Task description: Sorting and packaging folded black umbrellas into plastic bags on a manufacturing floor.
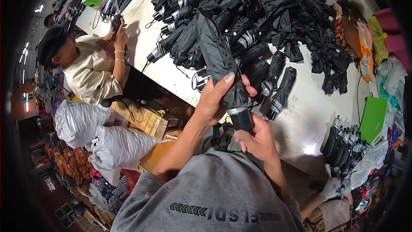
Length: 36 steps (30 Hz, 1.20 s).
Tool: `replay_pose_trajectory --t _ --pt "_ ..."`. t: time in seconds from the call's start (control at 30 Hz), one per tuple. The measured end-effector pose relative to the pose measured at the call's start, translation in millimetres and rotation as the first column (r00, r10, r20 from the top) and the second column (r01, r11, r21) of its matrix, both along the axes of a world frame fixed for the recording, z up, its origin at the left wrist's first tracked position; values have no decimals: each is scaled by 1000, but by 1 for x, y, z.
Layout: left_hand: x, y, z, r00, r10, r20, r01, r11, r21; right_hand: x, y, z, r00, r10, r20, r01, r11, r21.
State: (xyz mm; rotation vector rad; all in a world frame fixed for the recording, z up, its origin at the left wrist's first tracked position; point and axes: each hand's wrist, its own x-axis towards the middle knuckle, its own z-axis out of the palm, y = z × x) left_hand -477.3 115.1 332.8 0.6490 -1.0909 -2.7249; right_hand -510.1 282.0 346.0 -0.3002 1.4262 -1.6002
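A black folding umbrella (214, 47), its canopy gathered lengthwise, slants up and away over the table in front of me. My left hand (221, 92) is wrapped round its lower canopy, the thumb lying along the cloth. Below that, my right hand (257, 137) grips the black handle (240, 119), just under a silvery band. Beyond the umbrella spreads a large heap of black umbrellas (266, 8), some rolled with silver parts showing, others with loose cloth. Two rolled umbrellas (283, 88) lie on the table to the right of my hands.
Across the white table (300, 129), at the left, a co-worker (92, 66) handles a dark umbrella. More rolled umbrellas (345, 146) stand bunched at right beside a green box (373, 120). Another person's gloved hand (334, 188) is at lower right. White sacks (122, 146) lie at left.
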Motion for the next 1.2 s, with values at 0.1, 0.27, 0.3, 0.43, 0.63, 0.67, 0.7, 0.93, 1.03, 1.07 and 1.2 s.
replay_pose_trajectory --t 0.1,0.27,0.3,0.43,0.63,0.67,0.7,0.93,1.03,1.07,1.2 --pt "1 7 0 999 -13 47 16 997 -81 1 -5 -1 994 -60 -89 74 984 160" --pt "-6 19 4 991 -33 127 49 991 -123 10 -11 -31 893 -134 -430 201 973 114" --pt "-11 22 2 995 -19 96 30 992 -119 7 -9 -33 887 -116 -446 192 973 129" --pt "-22 23 -6 1000 26 9 -25 993 -120 5 -9 -47 871 -68 -487 167 973 161" --pt "-30 10 -22 992 104 75 -56 877 -478 -2 -16 -63 582 15 -813 239 952 189" --pt "-32 -3 -26 991 106 77 -56 873 -484 -13 -23 -53 684 102 -723 141 953 268" --pt "-34 -21 -27 978 152 140 -22 751 -660 -24 -26 -43 764 183 -618 46 941 335" --pt "-36 -137 -75 916 325 235 369 -456 -810 -41 -13 -66 748 342 -569 -68 892 446" --pt "-14 -164 -114 855 415 312 499 -489 -716 -42 -14 -69 735 404 -545 -97 857 506" --pt "-16 -168 -121 833 438 338 537 -496 -683 -43 -16 -71 733 423 -532 -101 842 530" --pt "-43 -158 -119 949 307 66 212 -473 -855 -43 -18 -84 758 426 -494 -114 832 542"
